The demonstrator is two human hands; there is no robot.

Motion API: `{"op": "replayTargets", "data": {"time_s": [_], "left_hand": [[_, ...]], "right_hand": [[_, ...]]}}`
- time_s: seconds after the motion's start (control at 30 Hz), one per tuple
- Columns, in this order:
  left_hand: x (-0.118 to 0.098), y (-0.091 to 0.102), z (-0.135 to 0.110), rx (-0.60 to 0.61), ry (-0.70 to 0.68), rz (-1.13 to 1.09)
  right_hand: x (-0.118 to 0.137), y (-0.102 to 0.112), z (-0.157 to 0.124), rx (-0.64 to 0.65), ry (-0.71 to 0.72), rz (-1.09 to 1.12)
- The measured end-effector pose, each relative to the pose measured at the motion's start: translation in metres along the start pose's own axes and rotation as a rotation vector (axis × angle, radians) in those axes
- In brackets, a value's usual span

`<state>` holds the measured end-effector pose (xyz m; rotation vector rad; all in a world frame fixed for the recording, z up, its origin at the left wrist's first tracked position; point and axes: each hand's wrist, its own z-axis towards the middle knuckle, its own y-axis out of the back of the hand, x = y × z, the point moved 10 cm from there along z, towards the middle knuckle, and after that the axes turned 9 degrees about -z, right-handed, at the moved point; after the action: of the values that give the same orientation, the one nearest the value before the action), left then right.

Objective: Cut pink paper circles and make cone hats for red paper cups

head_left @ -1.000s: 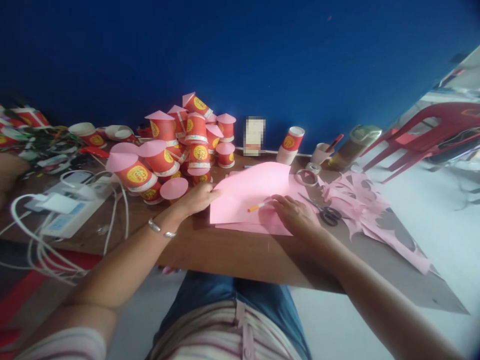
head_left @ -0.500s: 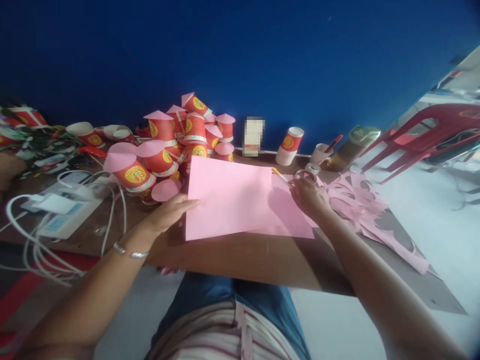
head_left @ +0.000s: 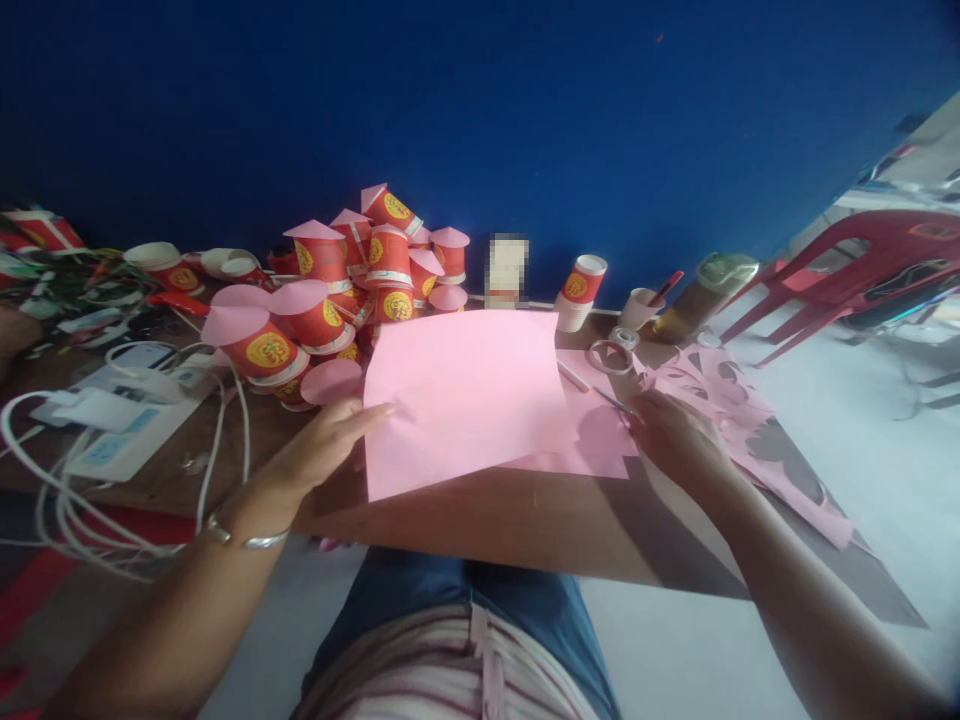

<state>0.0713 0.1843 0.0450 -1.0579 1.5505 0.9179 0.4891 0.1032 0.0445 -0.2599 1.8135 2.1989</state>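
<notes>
In the head view, a blue wall (head_left: 480, 120) rises behind the bench (head_left: 450, 520). Pink-capped red cups (head_left: 266, 350) crowd close on the left, a white power strip (head_left: 116, 440) farther left. Pink scraps (head_left: 739, 405) cover the right. A pen (head_left: 572, 375) lies just right of the pink sheet (head_left: 457, 400), mid-bench. The left hand (head_left: 315, 450) pinches the sheet's left edge; the right hand (head_left: 679, 440) is at the scissors (head_left: 615, 402), whether its fingers grip I cannot tell. Wood shows between the sheet and the near edge.
</notes>
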Motion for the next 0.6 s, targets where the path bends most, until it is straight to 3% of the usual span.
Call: {"op": "replayTargets", "data": {"time_s": [0.13, 0.23, 0.33, 0.4, 0.6], "left_hand": [[-0.007, -0.02, 0.007, -0.001, -0.034, -0.162], [0.001, -0.044, 0.024, 0.029, -0.007, -0.296], [0.014, -0.062, 0.041, 0.06, 0.036, -0.38], [0.02, -0.075, 0.047, 0.145, 0.059, -0.395], [0.036, -0.091, 0.044, 0.25, 0.163, -0.456]], "right_hand": [[-0.01, -0.012, -0.027, 0.059, -0.027, 0.011], [-0.009, -0.017, -0.037, 0.063, -0.011, 0.021], [-0.011, -0.02, -0.04, 0.064, -0.019, 0.03], [-0.011, -0.02, -0.041, 0.062, -0.016, 0.033], [-0.013, -0.02, -0.042, 0.049, -0.026, 0.028]]}}
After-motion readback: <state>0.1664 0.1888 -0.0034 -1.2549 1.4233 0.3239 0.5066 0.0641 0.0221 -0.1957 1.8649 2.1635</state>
